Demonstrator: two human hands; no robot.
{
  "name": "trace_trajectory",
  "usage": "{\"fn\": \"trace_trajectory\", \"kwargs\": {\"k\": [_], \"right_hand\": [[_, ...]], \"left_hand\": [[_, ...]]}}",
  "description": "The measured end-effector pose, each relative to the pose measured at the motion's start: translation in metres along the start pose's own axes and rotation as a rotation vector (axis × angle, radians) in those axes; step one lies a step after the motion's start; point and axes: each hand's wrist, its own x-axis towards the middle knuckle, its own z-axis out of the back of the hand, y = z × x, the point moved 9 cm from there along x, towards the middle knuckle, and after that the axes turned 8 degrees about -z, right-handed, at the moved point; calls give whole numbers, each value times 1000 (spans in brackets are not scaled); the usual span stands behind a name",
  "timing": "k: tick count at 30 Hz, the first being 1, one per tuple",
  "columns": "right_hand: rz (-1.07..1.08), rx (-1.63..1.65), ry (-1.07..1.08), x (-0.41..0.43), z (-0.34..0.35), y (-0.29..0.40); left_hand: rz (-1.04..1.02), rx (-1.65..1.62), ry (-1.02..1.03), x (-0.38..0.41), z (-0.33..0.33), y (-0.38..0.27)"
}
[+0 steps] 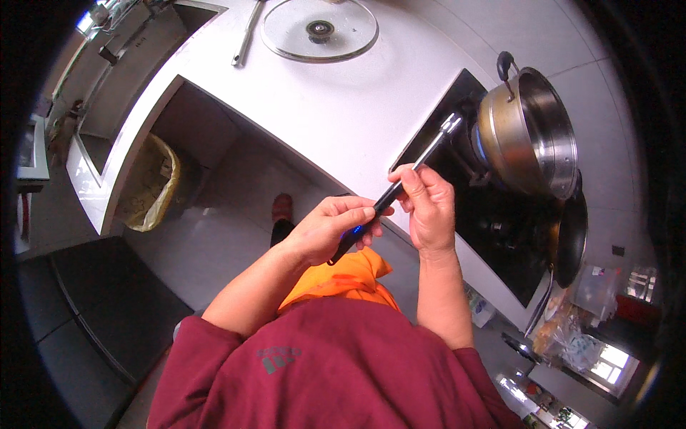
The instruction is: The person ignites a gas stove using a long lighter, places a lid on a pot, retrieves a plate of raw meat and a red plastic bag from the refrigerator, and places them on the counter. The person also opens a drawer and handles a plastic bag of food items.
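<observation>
An electric arc lighter [386, 198] with a black handle, small blue lights and a silver metal neck slants up to the right in front of me. My left hand [343, 220] is closed around its handle. Higher up, my right hand [426, 201] grips the lighter where the handle meets the neck. The lighter's tip is over the black gas hob [471, 214], to the left of a large steel pot [528, 134] with black-knobbed handles. Blue flame shows at the pot's base.
A glass lid [343, 37] and a metal-handled utensil [247, 40] lie on the white countertop [321, 107]. Behind the hob's near part stands a dark frying pan [571, 241]. A lined waste bin [150, 187] is under the counter. Plastic bags [571, 338] are at lower right.
</observation>
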Motion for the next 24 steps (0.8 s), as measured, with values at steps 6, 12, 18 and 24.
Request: {"fn": "trace_trajectory", "kwargs": {"k": [6,12,18,24], "right_hand": [[29,101,-9,4,11,9],[5,132,-5,5,11,6],[20,70,-15,8,5,6],[21,4,-7,7,-2,7]], "left_hand": [[-9,-43,83,-2,-9,-7],[31,-156,113,-1,-10,-7],[55,-42,19,1,-2,-6],[60,32,-83,3,9,-5]]}}
